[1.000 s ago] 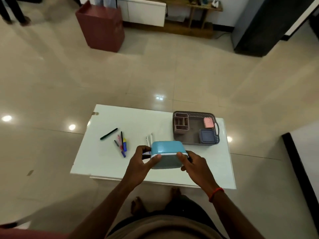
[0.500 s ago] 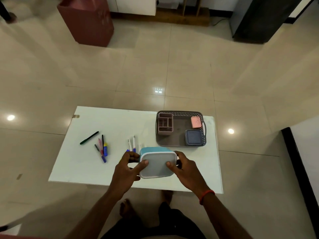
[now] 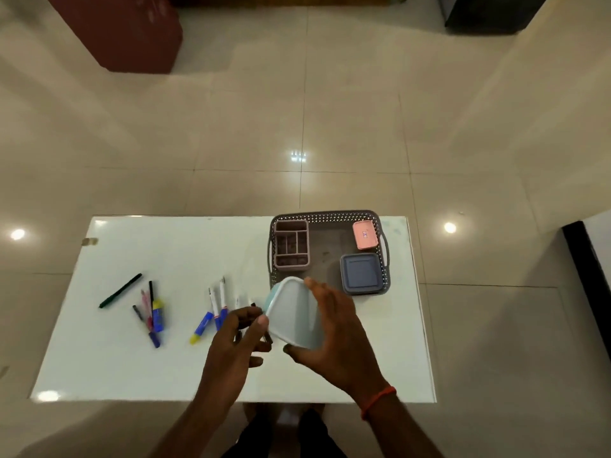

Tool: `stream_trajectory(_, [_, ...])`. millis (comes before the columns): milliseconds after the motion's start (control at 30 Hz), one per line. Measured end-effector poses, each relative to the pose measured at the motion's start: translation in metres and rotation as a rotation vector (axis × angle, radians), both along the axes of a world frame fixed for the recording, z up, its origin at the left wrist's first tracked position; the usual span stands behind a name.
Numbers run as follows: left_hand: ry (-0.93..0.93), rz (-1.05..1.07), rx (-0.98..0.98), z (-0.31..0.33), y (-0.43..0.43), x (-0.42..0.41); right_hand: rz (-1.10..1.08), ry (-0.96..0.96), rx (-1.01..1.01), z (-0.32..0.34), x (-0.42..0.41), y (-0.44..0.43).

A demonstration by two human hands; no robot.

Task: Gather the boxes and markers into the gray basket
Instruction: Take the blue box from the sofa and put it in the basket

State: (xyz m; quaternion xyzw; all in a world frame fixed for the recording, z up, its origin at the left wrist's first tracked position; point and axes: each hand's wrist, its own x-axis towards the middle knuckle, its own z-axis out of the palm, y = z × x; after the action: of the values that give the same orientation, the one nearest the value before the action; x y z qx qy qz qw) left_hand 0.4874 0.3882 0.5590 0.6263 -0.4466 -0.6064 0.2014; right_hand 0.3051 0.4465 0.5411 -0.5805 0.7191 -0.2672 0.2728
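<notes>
My right hand (image 3: 334, 342) grips a teal box with a pale lid (image 3: 291, 312), tilted above the white table (image 3: 132, 365) just in front of the gray basket (image 3: 327, 213). My left hand (image 3: 231, 345) hovers at the box's left edge with loosely curled fingers, its thumb at the lid's rim. In the basket lie a pink divided organizer (image 3: 291, 244), a small pink box (image 3: 364, 234) and a blue-gray box (image 3: 361, 274). Several markers (image 3: 152, 309) and a green pen (image 3: 120, 290) lie on the table's left. More markers (image 3: 215, 309) lie beside my left hand.
The table stands on a glossy tiled floor. A maroon bin (image 3: 125, 31) stands far back on the left, and a dark cabinet (image 3: 479, 11) is at the back right. My feet show under the table's near edge.
The teal box has moved right towards the basket and tilted. My right hand now carries it alone, and my left hand has loosened its hold. The camera has tipped further down.
</notes>
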Motion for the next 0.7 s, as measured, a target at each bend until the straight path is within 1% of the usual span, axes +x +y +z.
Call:
stream_trajectory(67, [-0.044, -0.043, 0.004, -0.029, -0.005, -0.007, -0.139, -0.06, -0.002, -0.028, -0.012, -0.012])
stream_trajectory(133, [-0.048, -0.107, 0.035, -0.065, -0.007, -0.016, -0.245, -0.108, 0.0, -0.061, -0.028, -0.024])
stream_trajectory(267, [-0.077, -0.22, 0.039, -0.132, -0.014, -0.029, -0.331, -0.047, -0.009, -0.119, -0.07, -0.055])
stream_trajectory(333, [-0.093, -0.238, 0.026, -0.162, -0.021, -0.034, -0.322, 0.033, -0.019, -0.143, -0.094, -0.074])
stream_trajectory(433, [-0.148, -0.238, -0.024, -0.194, -0.033, -0.04, -0.287, 0.206, -0.028, -0.172, -0.127, -0.102])
stream_trajectory(500, [-0.179, -0.249, -0.057, -0.21, -0.043, -0.045, -0.235, 0.318, 0.002, -0.188, -0.142, -0.121])
stream_trajectory(567, [-0.202, -0.304, -0.089, -0.22, -0.054, -0.047, -0.192, 0.41, 0.035, -0.198, -0.153, -0.139])
stream_trajectory(700, [-0.245, -0.389, -0.185, -0.234, -0.071, -0.049, -0.073, 0.489, 0.095, -0.212, -0.162, -0.168])
